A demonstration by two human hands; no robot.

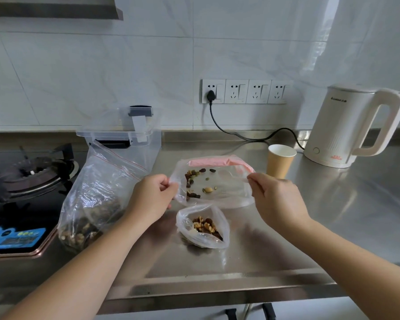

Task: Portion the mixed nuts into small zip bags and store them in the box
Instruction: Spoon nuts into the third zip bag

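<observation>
Hands (214, 195) pinching bag (219, 188) edges

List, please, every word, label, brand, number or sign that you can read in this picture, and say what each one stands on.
No text here can be read with certainty.
White kettle: small dark brand print near the top and a red mark near the base, both too small to read.
Blue label on the stove: print and digits too blurred to read.
Wall sockets, paper cup, bags: no text seen.

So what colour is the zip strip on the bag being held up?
Pink, along the top edge of the held bag, seen in the head view, the only one.
</observation>
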